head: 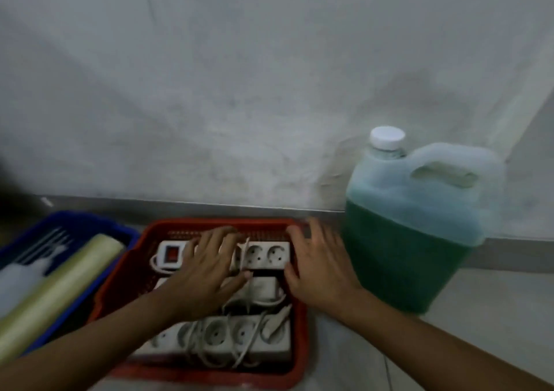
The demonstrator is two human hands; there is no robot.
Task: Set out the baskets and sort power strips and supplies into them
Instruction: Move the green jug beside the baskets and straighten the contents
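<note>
Red basket (299, 324) sits on the floor by the wall, w/ three white power strips (266, 255) inside, cords tangled over the front one. Left hand (207, 267) lies flat over the back & middle strips, fingers spread and straight, holding nothing. Right hand (317, 264) rests at the basket's right rim, fingers straight and a bit apart, thumb near the back strip's end; can't tell if it presses the rim. Blue basket (90, 225) just left of the red one, touching or nearly so, holds a yellowish roll (60, 291) & something white, blurred. Jug (419, 225) of green liquid w/ white cap stands just right of the red basket, against the wall.
</note>
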